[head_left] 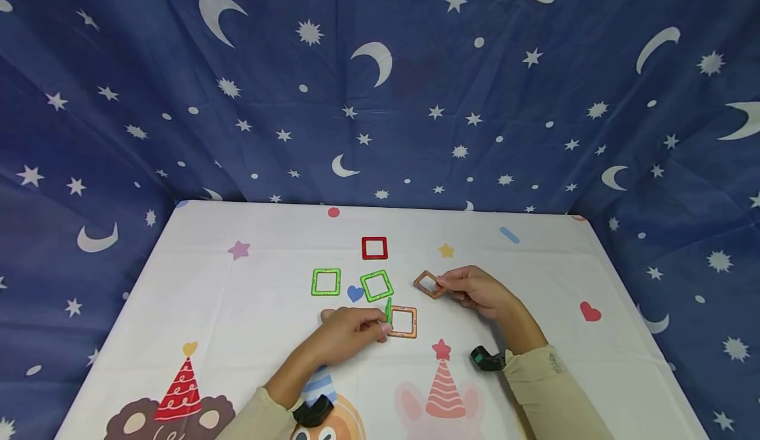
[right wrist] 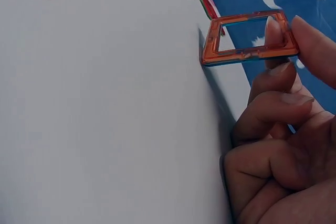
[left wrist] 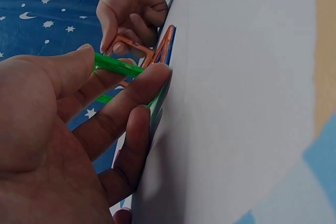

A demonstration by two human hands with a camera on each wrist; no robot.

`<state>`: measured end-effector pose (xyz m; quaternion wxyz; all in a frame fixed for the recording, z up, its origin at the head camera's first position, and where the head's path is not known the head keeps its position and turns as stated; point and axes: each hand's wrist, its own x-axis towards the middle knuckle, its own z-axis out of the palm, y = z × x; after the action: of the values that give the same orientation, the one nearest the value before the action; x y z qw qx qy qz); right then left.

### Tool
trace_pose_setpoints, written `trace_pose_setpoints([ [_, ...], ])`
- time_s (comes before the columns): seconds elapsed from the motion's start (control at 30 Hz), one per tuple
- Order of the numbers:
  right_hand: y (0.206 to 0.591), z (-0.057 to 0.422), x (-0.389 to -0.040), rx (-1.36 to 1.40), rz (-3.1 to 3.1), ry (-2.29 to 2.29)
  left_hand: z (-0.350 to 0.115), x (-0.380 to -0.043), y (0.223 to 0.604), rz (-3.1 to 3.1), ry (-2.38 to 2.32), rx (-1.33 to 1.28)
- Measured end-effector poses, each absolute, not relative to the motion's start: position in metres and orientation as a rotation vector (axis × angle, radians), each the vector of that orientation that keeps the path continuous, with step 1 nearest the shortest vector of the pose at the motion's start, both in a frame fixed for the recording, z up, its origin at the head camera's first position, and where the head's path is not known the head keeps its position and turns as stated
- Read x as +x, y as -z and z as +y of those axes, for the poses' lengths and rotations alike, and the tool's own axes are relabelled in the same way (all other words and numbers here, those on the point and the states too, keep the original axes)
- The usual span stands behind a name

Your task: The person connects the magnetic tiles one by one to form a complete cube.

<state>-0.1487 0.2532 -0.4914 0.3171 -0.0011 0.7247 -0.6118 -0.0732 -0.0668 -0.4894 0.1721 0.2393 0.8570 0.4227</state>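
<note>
My left hand pinches a green square frame tile between thumb and fingers. That tile stands upright along the left edge of an orange square tile lying flat on the table. To the right, my right hand pinches a second orange square tile by one side, between thumb and forefinger. The tile is tilted, with its far edge close over the table. Just beyond the left hand lies a green square tile, turned slightly. Another green tile lies to its left, and a red square tile lies farther back.
A white table cover printed with stars, hearts and party-hat animals lies under everything. Behind and beside the table hangs a dark blue curtain with moons and stars. Black wrist cameras sit at the left sleeve and right sleeve.
</note>
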Motion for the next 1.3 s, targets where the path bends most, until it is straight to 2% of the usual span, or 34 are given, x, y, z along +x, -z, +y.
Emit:
trace_pose_setpoints([
  [0.33,0.493,0.231,-0.153,-0.050,1.831,1.556,-0.065,-0.073,0.490,2.434,-1.187,0.681],
  [1.3,0.493,0.215,-0.151,-0.076,1.988,1.406,-0.068,-0.074,0.492,2.422,-1.190,0.677],
])
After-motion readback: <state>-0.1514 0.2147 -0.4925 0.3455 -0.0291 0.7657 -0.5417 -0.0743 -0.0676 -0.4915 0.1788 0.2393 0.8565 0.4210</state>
